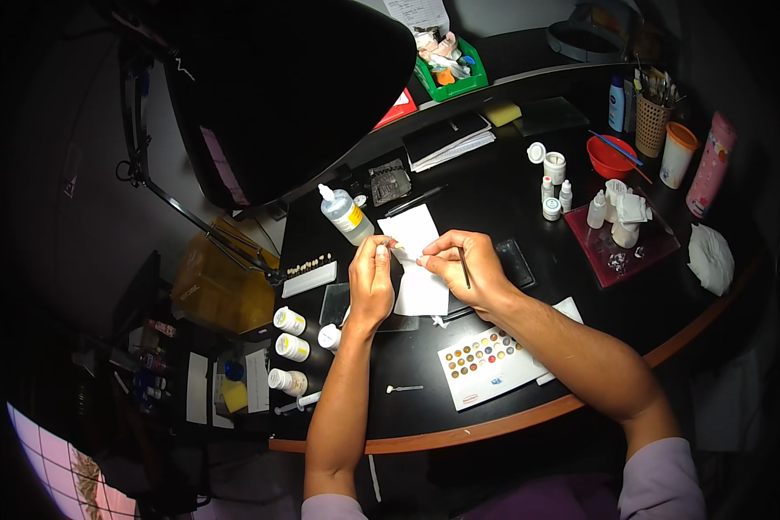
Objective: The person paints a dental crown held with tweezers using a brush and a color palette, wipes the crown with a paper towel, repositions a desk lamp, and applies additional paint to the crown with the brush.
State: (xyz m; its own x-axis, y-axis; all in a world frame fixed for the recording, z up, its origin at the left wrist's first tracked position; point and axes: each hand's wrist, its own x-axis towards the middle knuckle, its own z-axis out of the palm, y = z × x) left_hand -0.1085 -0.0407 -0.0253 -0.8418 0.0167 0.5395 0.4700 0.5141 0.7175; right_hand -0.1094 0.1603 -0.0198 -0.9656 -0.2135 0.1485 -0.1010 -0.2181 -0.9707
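Note:
Both of my hands work close together over white paper (422, 296) in the middle of the dark table. My left hand (373, 282) pinches a tiny pale piece (398, 246) between its fingertips; its exact shape is too small to make out. Closed around a thin brush, my right hand (472, 267) points toward that piece from the right. The brush's dark handle (465, 270) sticks out past the knuckles, while the fingers partly hide its tip. A clear bottle with a yellow label (347, 215) stands just beyond my left hand.
A row of tooth shade tabs (310, 265) and several white jars (292, 348) stand left. A color chart (477, 368) lies under my right forearm. At right are a red bowl (611, 156) and a maroon tray (611, 267) with small bottles. A black lamp (295, 95) overhangs the upper left.

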